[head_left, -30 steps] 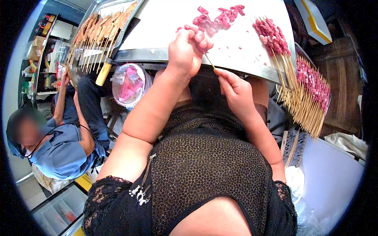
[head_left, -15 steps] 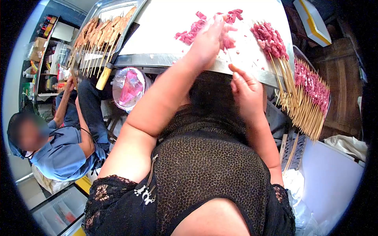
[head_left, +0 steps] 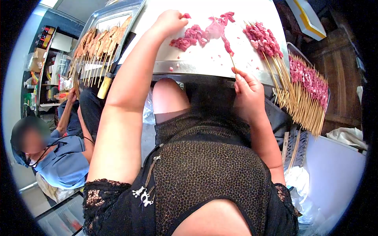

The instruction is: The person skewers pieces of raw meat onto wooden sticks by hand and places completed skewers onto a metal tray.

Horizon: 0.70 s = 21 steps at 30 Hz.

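Observation:
My right hand (head_left: 250,92) pinches the lower end of a wooden skewer (head_left: 233,63) at the near edge of the white board. Dark red raw meat (head_left: 227,45) is threaded on the skewer, which points up and away from me. My left hand (head_left: 171,23) is farther out on the left, its fingers closed on a small piece of raw meat (head_left: 186,15). Between the hands lies a loose pile of raw meat pieces (head_left: 193,36), with a paler piece beside it.
Finished raw meat skewers (head_left: 264,41) lie stacked at the board's right edge, with more on a tray (head_left: 309,78) beyond. At left, a metal tray (head_left: 132,17) holds browned skewers near a wooden-handled tool (head_left: 104,86). A person in blue (head_left: 65,161) sits at lower left.
My left hand has moved left and away from the skewer to a piece of meat. The right hand has stayed nearly in place with the skewer, whose meat now shows plainly.

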{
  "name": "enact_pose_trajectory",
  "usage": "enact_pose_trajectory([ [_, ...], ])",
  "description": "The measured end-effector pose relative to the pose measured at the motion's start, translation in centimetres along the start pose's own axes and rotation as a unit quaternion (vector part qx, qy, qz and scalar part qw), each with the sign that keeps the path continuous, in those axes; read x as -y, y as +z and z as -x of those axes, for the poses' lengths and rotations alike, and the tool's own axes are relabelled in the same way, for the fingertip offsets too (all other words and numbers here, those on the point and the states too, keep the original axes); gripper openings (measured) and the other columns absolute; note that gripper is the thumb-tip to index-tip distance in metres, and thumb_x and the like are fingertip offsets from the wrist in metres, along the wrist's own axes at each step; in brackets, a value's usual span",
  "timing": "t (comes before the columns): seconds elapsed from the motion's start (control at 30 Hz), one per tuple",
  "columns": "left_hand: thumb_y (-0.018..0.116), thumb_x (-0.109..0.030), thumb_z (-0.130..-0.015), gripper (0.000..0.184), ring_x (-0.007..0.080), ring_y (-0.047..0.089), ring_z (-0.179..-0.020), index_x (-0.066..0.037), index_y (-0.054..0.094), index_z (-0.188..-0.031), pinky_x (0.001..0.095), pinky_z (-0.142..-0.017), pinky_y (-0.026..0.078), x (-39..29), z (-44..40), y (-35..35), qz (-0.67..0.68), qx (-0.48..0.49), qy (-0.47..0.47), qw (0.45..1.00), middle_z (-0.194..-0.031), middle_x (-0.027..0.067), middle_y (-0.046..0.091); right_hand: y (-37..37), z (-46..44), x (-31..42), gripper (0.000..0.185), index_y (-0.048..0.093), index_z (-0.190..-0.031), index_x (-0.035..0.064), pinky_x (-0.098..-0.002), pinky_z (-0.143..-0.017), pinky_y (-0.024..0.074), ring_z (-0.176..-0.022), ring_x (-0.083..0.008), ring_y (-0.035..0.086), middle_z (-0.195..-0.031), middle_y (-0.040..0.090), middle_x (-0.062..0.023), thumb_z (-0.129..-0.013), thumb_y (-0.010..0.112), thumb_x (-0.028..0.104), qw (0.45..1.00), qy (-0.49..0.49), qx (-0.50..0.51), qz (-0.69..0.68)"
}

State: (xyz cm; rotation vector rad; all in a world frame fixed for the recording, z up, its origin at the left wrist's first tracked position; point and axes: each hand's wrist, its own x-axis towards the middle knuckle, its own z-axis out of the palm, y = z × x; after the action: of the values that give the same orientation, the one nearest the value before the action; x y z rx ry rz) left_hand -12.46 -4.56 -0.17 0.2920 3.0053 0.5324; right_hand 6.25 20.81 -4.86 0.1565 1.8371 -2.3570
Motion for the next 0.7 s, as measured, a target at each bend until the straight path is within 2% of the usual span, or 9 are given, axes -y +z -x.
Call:
enact_pose_trajectory([
  [0.03,0.052,-0.014,-0.083,0.020,0.0249,0.064,-0.081,0.000,0.064,-0.092,0.0343,-0.069,0.051,0.6,0.0,-0.1,0.181,-0.010,-0.063,0.981,-0.092,0.0162,0.065,0.1,0.0,0.1,0.026,0.057,-0.112,-0.0018,-0.0152,-0.050,0.0298,-0.056,-0.0009,0.039,-0.064,0.046,0.0058,-0.090,0.050,0.010,1.000,-0.002,0.001,0.000],
  [0.07,0.052,-0.014,-0.083,0.020,0.0249,0.064,-0.081,0.000,0.064,-0.092,0.0343,-0.069,0.051,1.0,0.2,0.2,0.181,-0.012,-0.062,0.981,-0.092,0.0162,0.065,0.1,0.1,0.2,0.026,0.058,-0.112,-0.0013,-0.0156,-0.050,0.0302,-0.055,-0.0012,0.039,-0.064,0.046,0.0058,-0.090,0.050,0.010,1.000,-0.002,0.007,0.021],
  [0.1,0.051,-0.015,-0.086,0.021,0.0240,0.064,-0.085,0.001,0.060,-0.096,0.0329,-0.071,0.052,0.6,1.4,0.0,0.397,-0.004,-0.071,0.915,-0.095,0.0165,0.064,0.2,0.2,0.2,0.026,0.058,-0.112,-0.0007,-0.0160,-0.050,0.0307,-0.055,-0.0015,0.039,-0.064,0.046,0.0059,-0.090,0.050,0.010,0.999,-0.002,0.014,0.041],
  [0.13,0.049,-0.016,-0.089,0.023,0.0230,0.064,-0.089,0.003,0.057,-0.100,0.0315,-0.073,0.053,0.2,2.7,-0.1,0.593,0.003,-0.076,0.802,-0.099,0.0168,0.063,0.3,0.4,0.2,0.026,0.058,-0.112,-0.0007,-0.0160,-0.050,0.0307,-0.055,-0.0015,0.039,-0.064,0.046,0.0059,-0.090,0.050,0.010,0.999,-0.003,0.017,0.042],
  [0.2,0.047,-0.013,-0.091,0.024,0.0291,0.062,-0.093,0.007,0.053,-0.103,0.0361,-0.083,0.053,-0.8,4.2,0.3,0.706,-0.004,-0.068,0.705,-0.101,0.0256,0.059,0.5,0.5,-0.1,0.025,0.060,-0.110,0.0004,-0.0166,-0.050,0.0326,-0.055,-0.0022,0.040,-0.064,0.046,0.0058,-0.089,0.051,0.010,0.996,-0.003,0.024,0.085],
  [0.27,0.045,-0.012,-0.092,0.023,0.0317,0.061,-0.095,0.007,0.051,-0.103,0.0384,-0.085,0.052,-0.8,5.1,1.3,0.766,-0.007,-0.063,0.640,-0.104,0.0263,0.058,0.4,0.7,-0.7,0.025,0.060,-0.110,0.0005,-0.0170,-0.050,0.0337,-0.055,-0.0025,0.040,-0.064,0.047,0.0055,-0.089,0.052,0.010,0.994,-0.007,0.039,0.102],
  [0.37,0.045,-0.011,-0.092,0.021,0.0346,0.059,-0.097,0.007,0.050,-0.102,0.0413,-0.086,0.051,-1.5,6.2,1.7,0.803,-0.021,-0.042,0.593,-0.105,0.0269,0.057,0.7,1.1,-1.2,0.024,0.061,-0.109,0.0008,-0.0177,-0.051,0.0356,-0.055,-0.0028,0.042,-0.066,0.049,0.0050,-0.088,0.053,0.010,0.991,-0.012,0.058,0.121],
  [0.57,0.046,-0.013,-0.092,0.020,0.0356,0.058,-0.099,0.006,0.050,-0.100,0.0440,-0.086,0.050,-2.6,7.1,1.4,0.832,-0.046,-0.039,0.551,-0.105,0.0268,0.056,0.8,1.5,-1.2,0.024,0.061,-0.109,0.0014,-0.0179,-0.050,0.0368,-0.056,-0.0029,0.043,-0.066,0.051,0.0045,-0.088,0.053,0.009,0.989,-0.021,0.042,0.143],
  [0.7,0.046,-0.013,-0.092,0.020,0.0352,0.058,-0.098,0.005,0.050,-0.101,0.0435,-0.087,0.050,-2.7,7.3,1.6,0.824,-0.038,-0.044,0.564,-0.106,0.0272,0.056,0.6,1.6,-1.5,0.023,0.061,-0.109,0.0024,-0.0176,-0.050,0.0365,-0.055,-0.0030,0.043,-0.066,0.051,0.0047,-0.088,0.054,0.009,0.991,-0.025,0.034,0.125],
])
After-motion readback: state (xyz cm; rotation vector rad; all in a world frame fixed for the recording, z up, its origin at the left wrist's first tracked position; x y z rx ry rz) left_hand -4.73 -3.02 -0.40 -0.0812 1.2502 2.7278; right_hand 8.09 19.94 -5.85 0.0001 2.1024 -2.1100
